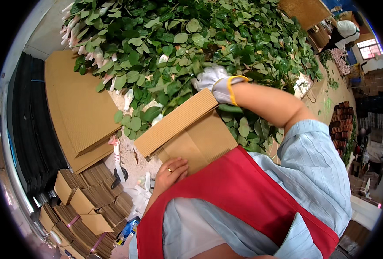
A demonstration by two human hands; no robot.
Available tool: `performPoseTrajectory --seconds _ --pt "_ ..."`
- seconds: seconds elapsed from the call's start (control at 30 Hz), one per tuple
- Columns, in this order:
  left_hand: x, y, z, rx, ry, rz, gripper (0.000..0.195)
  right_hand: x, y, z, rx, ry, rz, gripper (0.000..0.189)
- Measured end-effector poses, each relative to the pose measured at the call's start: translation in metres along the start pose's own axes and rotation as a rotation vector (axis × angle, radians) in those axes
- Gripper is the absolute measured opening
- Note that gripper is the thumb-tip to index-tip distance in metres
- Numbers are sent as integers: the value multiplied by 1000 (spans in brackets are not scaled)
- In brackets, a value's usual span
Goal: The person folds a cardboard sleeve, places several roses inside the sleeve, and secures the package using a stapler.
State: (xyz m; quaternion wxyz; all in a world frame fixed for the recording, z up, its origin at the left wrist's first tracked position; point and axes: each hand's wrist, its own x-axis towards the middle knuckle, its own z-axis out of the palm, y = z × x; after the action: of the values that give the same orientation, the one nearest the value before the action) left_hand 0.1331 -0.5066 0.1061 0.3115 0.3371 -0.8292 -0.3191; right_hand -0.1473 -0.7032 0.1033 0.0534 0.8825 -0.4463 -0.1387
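A folded piece of corrugated cardboard point(181, 126) lies against the front of the red apron point(217, 181), its ribbed long flap on the far side. My left hand point(172, 171), bare with a ring on one finger, holds its near left part with the fingers on top; the thumb is hidden. My right hand point(212, 79), in a white glove with a yellow cuff edge, reaches past the cardboard into a heap of leafy cut stems point(191, 39). Blur and leaves hide its fingertips, so what it grips is unclear. Flower heads point(97, 56) in white mesh sleeves show at the heap's left.
Flat cardboard sheets point(78, 106) lie at left beside stacked black material point(29, 123). Scissors point(118, 165) with pink-and-white marks and scattered white paper strips point(139, 200) lie nearby. Bundled folded cardboard point(94, 200) fills the lower left. Another person point(345, 30) stands at far right.
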Motion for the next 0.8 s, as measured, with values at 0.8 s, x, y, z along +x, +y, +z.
performPoseTrajectory --seconds 0.8 --pt "1 -2 -1 27 44 28 21 79 25 -21 173 -270 84 77"
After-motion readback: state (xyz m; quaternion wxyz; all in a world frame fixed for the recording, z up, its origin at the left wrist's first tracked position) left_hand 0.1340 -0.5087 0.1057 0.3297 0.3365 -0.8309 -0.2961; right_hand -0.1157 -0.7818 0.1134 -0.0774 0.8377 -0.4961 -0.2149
